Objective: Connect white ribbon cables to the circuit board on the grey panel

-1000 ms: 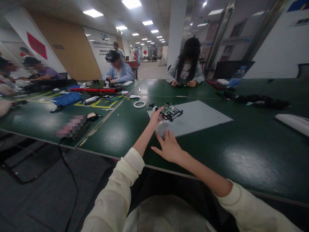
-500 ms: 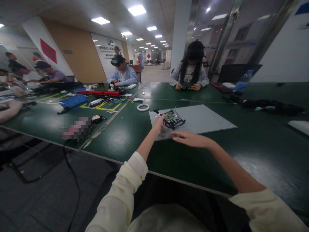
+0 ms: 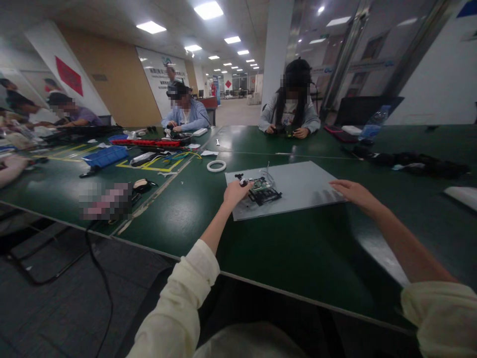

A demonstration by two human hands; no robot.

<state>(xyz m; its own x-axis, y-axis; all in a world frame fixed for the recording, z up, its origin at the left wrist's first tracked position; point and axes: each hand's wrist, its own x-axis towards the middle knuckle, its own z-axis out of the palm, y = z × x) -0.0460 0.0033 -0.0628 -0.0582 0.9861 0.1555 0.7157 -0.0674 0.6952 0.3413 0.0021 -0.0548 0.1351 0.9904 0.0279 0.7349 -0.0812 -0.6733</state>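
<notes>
A grey mat (image 3: 298, 186) lies on the dark green table (image 3: 283, 253). On its left part sits a small green circuit board assembly (image 3: 262, 190) with black parts and thin wires. My left hand (image 3: 235, 192) is closed on the left edge of that assembly. My right hand (image 3: 352, 192) lies flat with fingers stretched out on the mat's right edge, holding nothing.
A white tape ring (image 3: 216, 166) lies beyond the mat. To the left are a blue tray (image 3: 105, 155), red tools and yellow floor-tape marks. Two people sit across the table working. A water bottle (image 3: 371, 130) and black cloth (image 3: 410, 162) lie at the right.
My right hand swept from the mat's near left corner across to its right edge. The mat and circuit board came slightly nearer and turned; my left hand kept hold of the board.
</notes>
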